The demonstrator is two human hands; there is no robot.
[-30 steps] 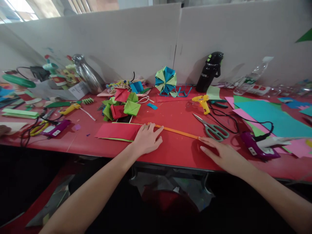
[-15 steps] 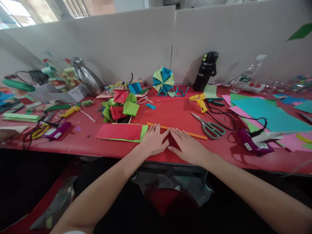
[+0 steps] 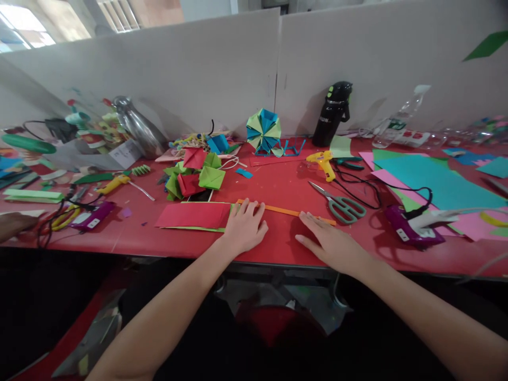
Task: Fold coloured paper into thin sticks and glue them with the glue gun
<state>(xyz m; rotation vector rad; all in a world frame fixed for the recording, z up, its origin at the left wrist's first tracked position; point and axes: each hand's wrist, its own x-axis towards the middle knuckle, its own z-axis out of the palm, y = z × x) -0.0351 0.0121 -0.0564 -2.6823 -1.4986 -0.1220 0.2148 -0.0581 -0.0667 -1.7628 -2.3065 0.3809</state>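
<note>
- The orange paper strip lies flat on the red table, between both hands, probably so the surface backs its crease.
- The left hand, fingers slightly spread, presses its left part, seemingly as an anchor.
- The right hand, flat and loosely extended, touches it farther right, likely smoothing.
- Scissors lie beside the strip, within easy reach.

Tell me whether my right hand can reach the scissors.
Likely yes: the scissors lie just beyond the right hand, handles on the near side, and nothing covers them.
</note>
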